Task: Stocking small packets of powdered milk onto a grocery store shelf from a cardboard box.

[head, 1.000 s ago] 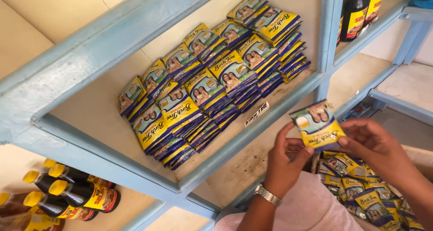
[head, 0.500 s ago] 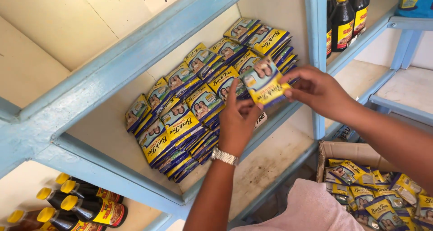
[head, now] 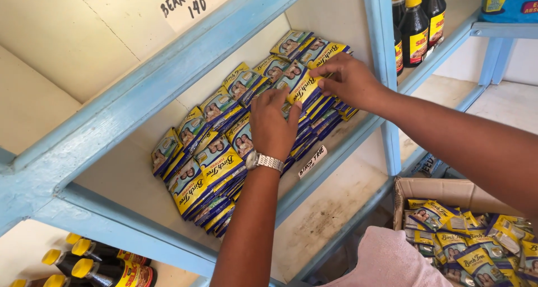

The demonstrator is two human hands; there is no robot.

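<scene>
A: Which step is this?

B: Shelving, I judge. The right hand (head: 348,81) pinches a yellow-and-blue sachet (head: 307,87) and lays it on the sachet stacks (head: 224,152) near the back right corner of the blue-framed shelf (head: 140,105). The left hand (head: 273,124), wearing a wristwatch (head: 264,161), lies flat with fingers spread on the stacks, gripping nothing.

A: What does the next move call for?

B: Probably squaring that sachet with its stack without toppling the row.

A: Containers?

B: A cardboard box (head: 448,190) at lower right holds loose sachets of the same kind. Dark sauce bottles (head: 417,24) stand on the neighbouring shelf.
</scene>
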